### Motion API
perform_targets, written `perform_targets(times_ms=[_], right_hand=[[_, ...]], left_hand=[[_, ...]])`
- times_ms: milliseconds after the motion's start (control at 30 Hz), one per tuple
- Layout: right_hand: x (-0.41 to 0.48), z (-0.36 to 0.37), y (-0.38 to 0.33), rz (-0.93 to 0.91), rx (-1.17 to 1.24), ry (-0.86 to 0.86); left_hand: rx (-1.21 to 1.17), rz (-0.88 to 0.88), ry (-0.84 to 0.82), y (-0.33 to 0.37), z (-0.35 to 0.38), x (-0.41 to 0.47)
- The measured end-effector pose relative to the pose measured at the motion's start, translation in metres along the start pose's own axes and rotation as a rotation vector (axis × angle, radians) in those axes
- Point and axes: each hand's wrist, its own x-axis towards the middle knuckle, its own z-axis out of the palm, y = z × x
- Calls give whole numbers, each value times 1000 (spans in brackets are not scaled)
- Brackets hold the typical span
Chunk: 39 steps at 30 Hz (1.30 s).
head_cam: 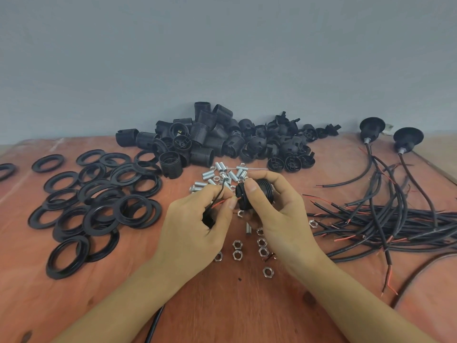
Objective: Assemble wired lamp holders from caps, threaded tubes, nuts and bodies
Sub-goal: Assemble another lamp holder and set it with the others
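Observation:
My right hand (277, 209) grips a black threaded lamp holder body (257, 190) over the middle of the table. My left hand (195, 219) holds a black cable end in its fist and pinches its thin black and red wires (218, 200) just left of the body. The cable (154, 323) runs down under my left forearm. Silver threaded tubes (222, 173) lie scattered just beyond my hands. Silver nuts (249, 248) lie below them. Black bodies and caps (222, 139) are heaped at the back.
Several black threaded rings (99, 201) spread over the left of the brown wooden table (235, 305). A bundle of black cables with red wire ends (385, 221) lies on the right. Two assembled wired holders (372, 128) stand at the back right by the grey wall.

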Motion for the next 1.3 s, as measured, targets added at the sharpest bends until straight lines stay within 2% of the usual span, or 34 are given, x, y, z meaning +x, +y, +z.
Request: perform_targets(times_ms=[367, 1000, 1200, 1300], right_hand=[[0, 0, -2, 60, 22, -4], [-6, -1, -3, 1, 17, -37], [-1, 0, -4, 90, 57, 4], [1, -1, -3, 123, 131, -30]], left_hand=[[-39, -14, -21, -1, 2, -1], [-25, 5, 9, 3, 6, -5], [-125, -78, 44, -2, 5, -2], [-165, -130, 54, -3, 4, -2]])
